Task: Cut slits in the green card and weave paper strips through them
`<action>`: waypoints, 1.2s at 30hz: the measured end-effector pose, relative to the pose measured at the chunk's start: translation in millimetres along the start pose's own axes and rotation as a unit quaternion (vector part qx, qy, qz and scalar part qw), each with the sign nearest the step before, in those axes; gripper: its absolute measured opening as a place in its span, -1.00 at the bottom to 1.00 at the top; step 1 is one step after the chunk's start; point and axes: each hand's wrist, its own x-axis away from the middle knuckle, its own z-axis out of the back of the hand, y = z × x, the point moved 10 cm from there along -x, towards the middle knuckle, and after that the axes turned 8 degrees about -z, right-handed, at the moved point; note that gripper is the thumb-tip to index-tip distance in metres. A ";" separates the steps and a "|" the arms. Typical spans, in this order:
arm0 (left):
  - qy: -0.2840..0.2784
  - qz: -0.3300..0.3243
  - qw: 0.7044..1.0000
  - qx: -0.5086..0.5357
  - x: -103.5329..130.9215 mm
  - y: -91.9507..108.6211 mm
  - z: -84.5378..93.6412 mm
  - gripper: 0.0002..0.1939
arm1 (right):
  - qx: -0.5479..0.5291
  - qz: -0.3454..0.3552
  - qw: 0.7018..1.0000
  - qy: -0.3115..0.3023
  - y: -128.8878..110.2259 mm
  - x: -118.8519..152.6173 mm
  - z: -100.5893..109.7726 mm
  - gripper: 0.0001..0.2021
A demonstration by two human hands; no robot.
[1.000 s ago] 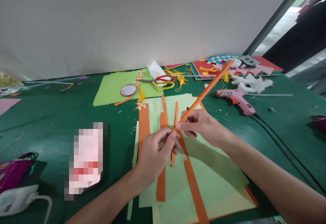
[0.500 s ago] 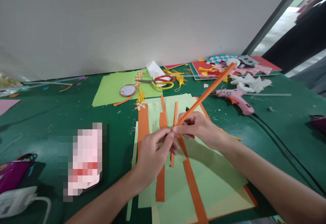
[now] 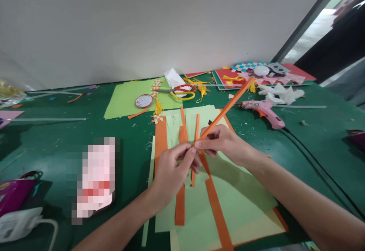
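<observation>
An orange paper strip (image 3: pixel 230 105) slants up and to the right from the fingertips of my right hand (image 3: pixel 222 142), which pinches its lower end. My left hand (image 3: pixel 176 167) is closed at the same spot, thumb and finger pressed together near that end; what lies between them is too small to make out. Both hands are over pale green sheets (image 3: pixel 239 205). More orange strips (image 3: pixel 218 213) lie on the sheets, some passing beneath my hands.
Scissors (image 3: pixel 182 92), a round tin (image 3: pixel 144 101) and a yellow tassel (image 3: pixel 157 106) lie behind the sheets. At the right is a pink glue gun (image 3: pixel 266 112) with a black cord. A blurred pink object (image 3: pixel 97 175) and a white plug (image 3: pixel 19 224) are at the left.
The far end of the raised orange strip has dipped slightly down and left. A clear stick now shows at the left edge by the pink paper. Both hands stay in place.
</observation>
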 end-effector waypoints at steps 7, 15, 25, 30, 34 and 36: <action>0.011 -0.010 1.000 -0.016 2.4 3.4 4.7 -0.74 | 0.018 0.003 0.999 0.034 -11.1 1.7 8.6 -0.64; 0.014 -0.008 1.000 -0.011 0.2 1.7 4.0 -0.75 | 0.006 -0.003 1.000 -0.007 -5.9 0.4 -0.2 -0.71; 0.013 -0.020 0.999 -0.028 2.8 6.7 7.1 -0.75 | 0.015 -0.005 0.998 0.058 -16.9 3.4 14.0 -0.58; 0.002 -0.004 1.000 -0.015 0.5 2.4 3.2 -0.75 | 0.030 -0.008 1.000 0.005 -7.3 0.3 2.5 -0.66; -0.006 -0.001 1.000 -0.025 1.0 2.5 2.3 -0.72 | 0.032 -0.012 0.999 -0.013 -5.2 0.1 0.5 -0.72; -0.005 -0.006 0.999 -0.035 1.9 3.9 3.4 -0.72 | 0.033 -0.006 0.999 0.021 -10.5 1.3 8.8 -0.66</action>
